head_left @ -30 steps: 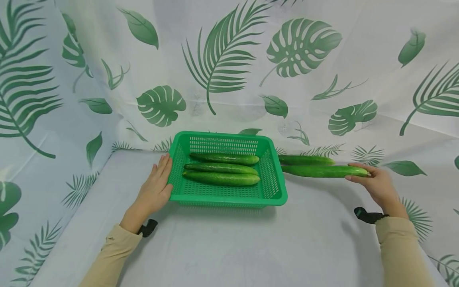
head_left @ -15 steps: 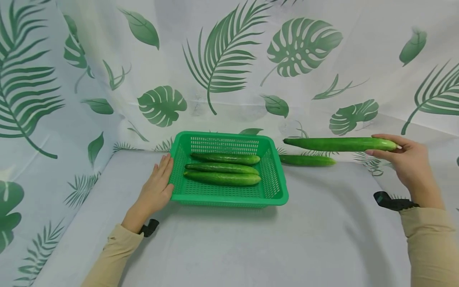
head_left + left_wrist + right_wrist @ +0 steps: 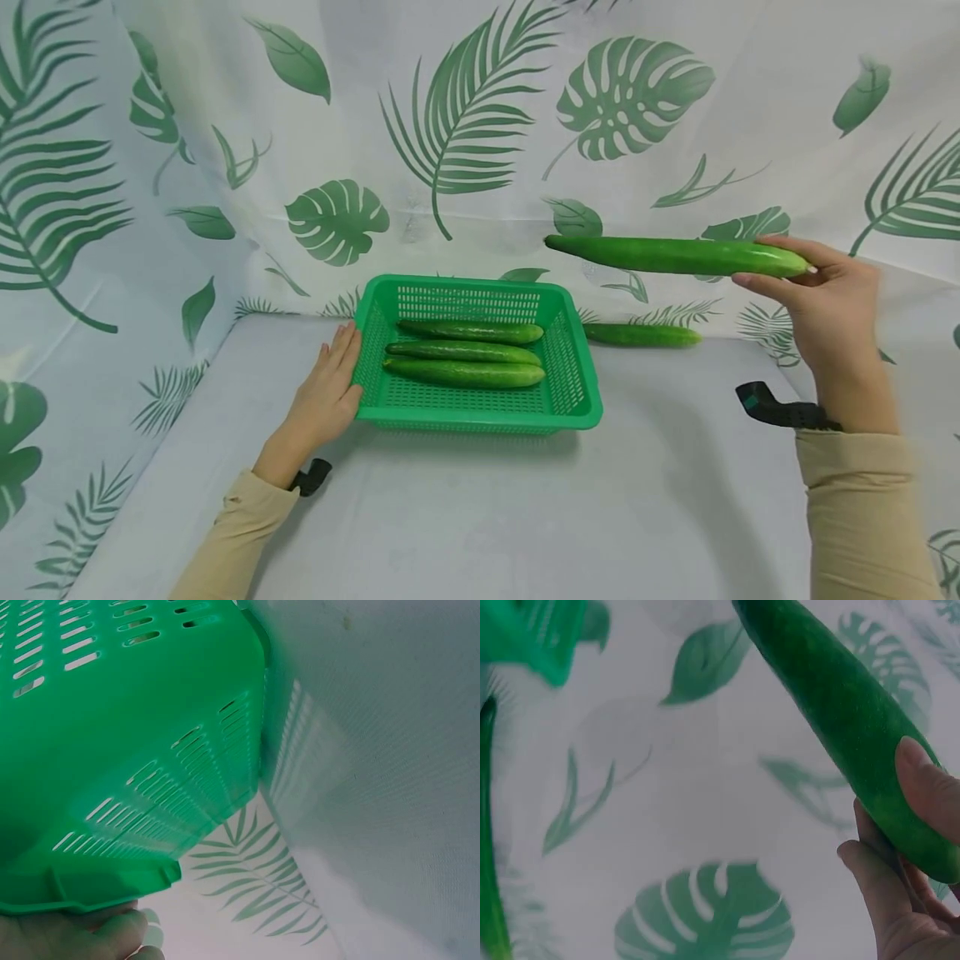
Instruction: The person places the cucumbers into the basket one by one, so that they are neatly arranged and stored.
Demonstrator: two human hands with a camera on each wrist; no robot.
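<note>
Above the table (image 3: 525, 517), mostly to the right of the basket (image 3: 480, 417), the cucumber (image 3: 675, 255) is held nearly level, its pale end pinched by the right hand (image 3: 836, 304). The left hand (image 3: 322, 396), well apart, rests straight-fingered against the basket's left end. Likely stiff, fairly weighty and smooth-skinned; a mid-length grip should balance better. Basket rim and curtain (image 3: 337, 142) are the nearby limits; bare table extends in front.

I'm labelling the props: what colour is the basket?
The basket is bright green, seen best in the head view.
</note>
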